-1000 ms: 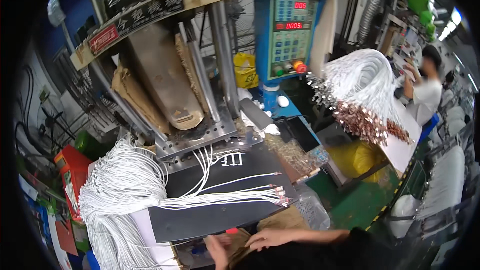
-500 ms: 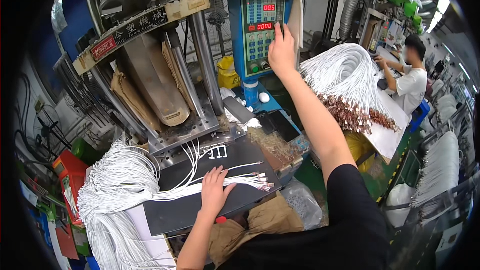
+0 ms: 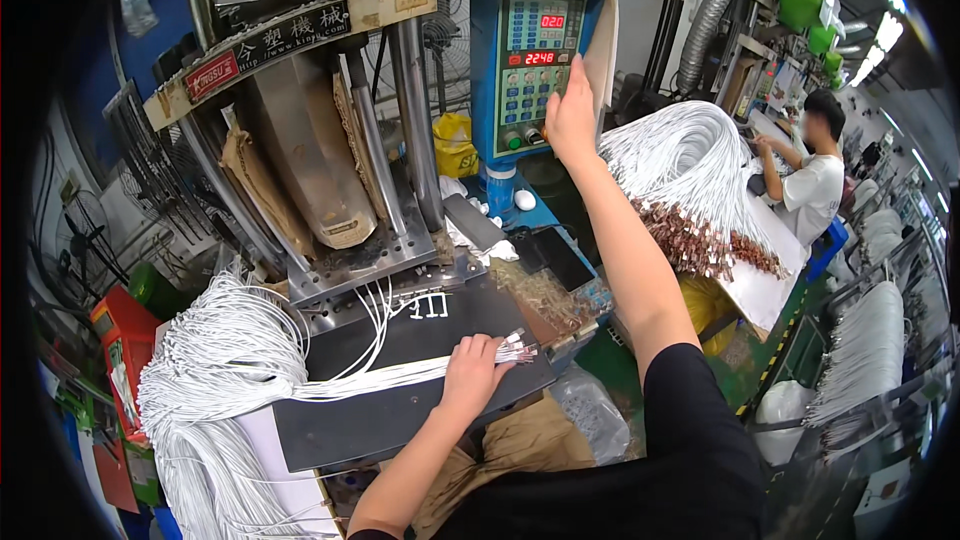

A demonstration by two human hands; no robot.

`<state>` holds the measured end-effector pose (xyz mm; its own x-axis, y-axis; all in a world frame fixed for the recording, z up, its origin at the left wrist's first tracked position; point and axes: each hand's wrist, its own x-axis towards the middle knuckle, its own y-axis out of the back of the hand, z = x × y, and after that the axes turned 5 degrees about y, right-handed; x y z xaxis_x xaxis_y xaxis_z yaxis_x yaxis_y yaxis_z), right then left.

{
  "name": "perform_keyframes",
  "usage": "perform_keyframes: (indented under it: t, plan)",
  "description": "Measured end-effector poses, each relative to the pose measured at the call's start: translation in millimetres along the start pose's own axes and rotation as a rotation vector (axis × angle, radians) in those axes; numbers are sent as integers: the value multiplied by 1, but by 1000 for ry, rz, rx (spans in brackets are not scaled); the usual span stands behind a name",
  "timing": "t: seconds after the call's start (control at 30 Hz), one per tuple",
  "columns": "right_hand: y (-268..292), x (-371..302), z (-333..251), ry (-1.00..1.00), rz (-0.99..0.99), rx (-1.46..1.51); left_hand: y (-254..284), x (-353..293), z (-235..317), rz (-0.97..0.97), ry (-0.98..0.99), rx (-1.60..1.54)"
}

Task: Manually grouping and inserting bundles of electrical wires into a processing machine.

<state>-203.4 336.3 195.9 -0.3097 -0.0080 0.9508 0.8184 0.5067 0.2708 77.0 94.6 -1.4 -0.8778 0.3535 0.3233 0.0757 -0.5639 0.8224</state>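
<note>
My left hand (image 3: 472, 372) is closed over a bundle of white cables (image 3: 385, 376), just short of their connector ends (image 3: 516, 348). The bundle lies across a black board (image 3: 330, 430) in front of the press. My right hand (image 3: 574, 118) is raised at the right edge of the control panel (image 3: 538, 70), fingers stretched out and nothing held. Whether a fingertip touches the panel I cannot tell. Several white cables (image 3: 377, 315) run up from the board into the press's lower plate (image 3: 365, 270). Small white moulded pieces (image 3: 430, 307) lie on the board beside them.
The press (image 3: 310, 140) with steel columns stands beyond the board. A large heap of white cables (image 3: 225, 350) lies at left. Another looped cable bundle (image 3: 690, 160) rests on a table at right, where a person (image 3: 815, 165) sits. A blue bottle (image 3: 500, 188) stands below the panel.
My left hand has slid right along the cables and closed round them near the connectors; the stray cable is now with the bundle. My right hand is slightly lower, and the panel's red digits differ.
</note>
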Motion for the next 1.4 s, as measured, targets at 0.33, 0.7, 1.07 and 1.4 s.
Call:
perform_keyframes:
  t: [0.33, 0.7, 1.07, 1.4]
  plan:
    - [8, -1, -2, 0, 2, -156, 73, -46, -54, 28, 41, 137]
    - [54, -148, -110, -212, -1284, 615, 119, -54, -106, -127, 83, 515]
    - [40, -211, -140, -73, -1145, 994, 16, -9, -26, 13, -15, 116]
    - [41, -218, -148, 247, -938, 740, 62, -14, -51, -289, 86, 47]
